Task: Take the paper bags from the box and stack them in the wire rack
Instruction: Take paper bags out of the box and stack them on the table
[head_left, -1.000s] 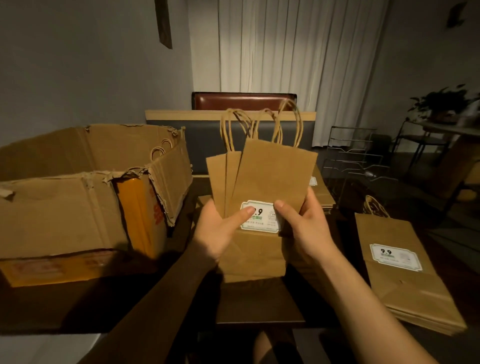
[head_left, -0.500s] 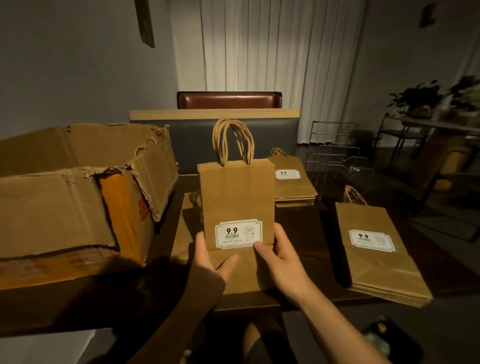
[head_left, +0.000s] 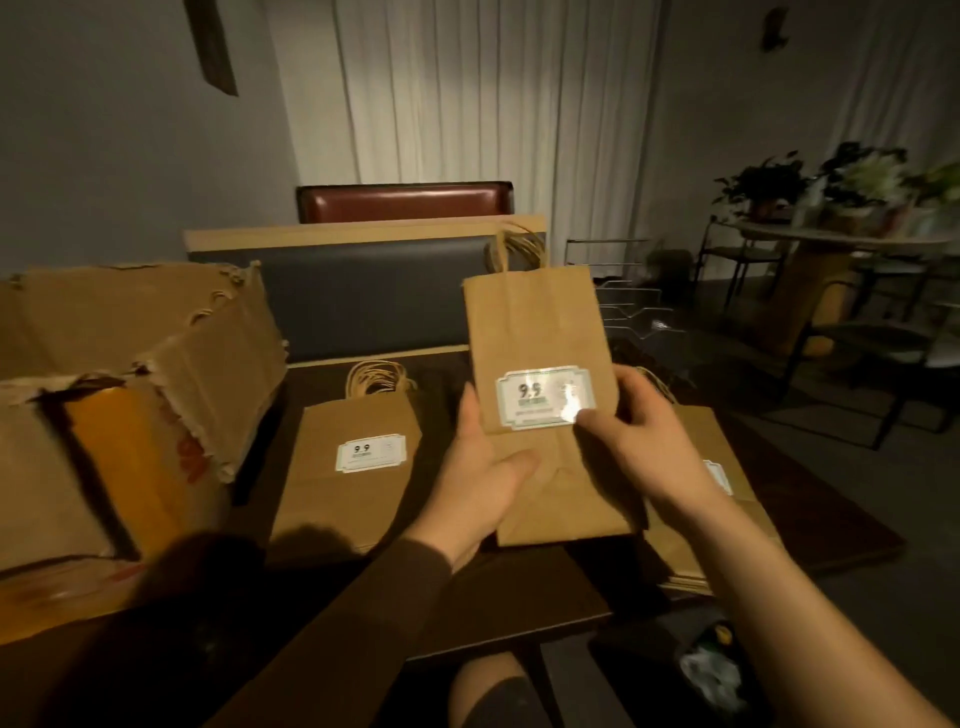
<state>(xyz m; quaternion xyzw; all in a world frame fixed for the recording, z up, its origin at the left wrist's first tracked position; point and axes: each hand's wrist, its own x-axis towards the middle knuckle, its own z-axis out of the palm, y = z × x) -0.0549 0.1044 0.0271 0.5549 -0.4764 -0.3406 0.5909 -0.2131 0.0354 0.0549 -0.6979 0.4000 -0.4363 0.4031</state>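
A dark wooden surface (head_left: 519, 597) fills the foreground, backed by a grey padded bench (head_left: 363, 301) with a pale wooden top rail and, behind it, a red-brown leather seat back (head_left: 405, 202). Pale pleated curtains (head_left: 467, 88) hang at the rear wall. At far right, potted plants (head_left: 831, 176) stand on a round side table (head_left: 831, 241) with dark chairs (head_left: 883, 353) beside it.

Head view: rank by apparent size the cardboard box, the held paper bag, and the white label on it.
1. Cardboard box, largest, though cut off by the frame edge and near the camera.
2. Held paper bag, gripped by left hand and right hand.
3. White label, smallest.
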